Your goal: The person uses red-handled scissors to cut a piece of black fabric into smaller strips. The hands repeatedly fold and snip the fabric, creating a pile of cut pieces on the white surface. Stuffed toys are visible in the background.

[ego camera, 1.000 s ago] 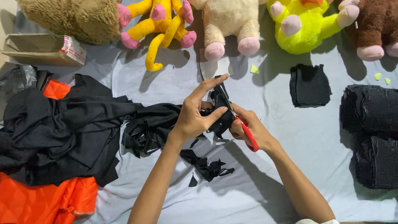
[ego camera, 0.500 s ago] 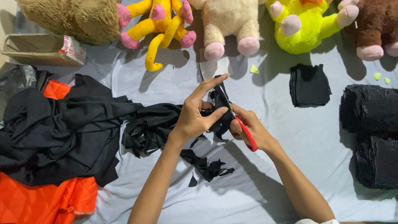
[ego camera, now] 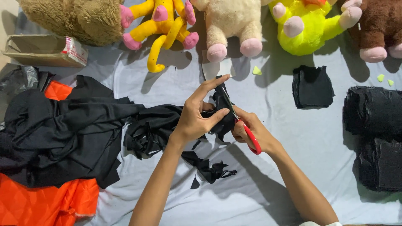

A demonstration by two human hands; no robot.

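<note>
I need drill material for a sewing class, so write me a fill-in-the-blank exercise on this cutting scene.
1. The right hand works scissors with ____ handles.
2. The left hand pinches a small piece of ____ fabric against the blades.
3. At the lower left corner, under the big dark cloth pile, lies ____ quilted fabric.
4. The yellow plush monkey lies along the ____ edge of the grey sheet.

Missing words: red; black; orange; far
</note>
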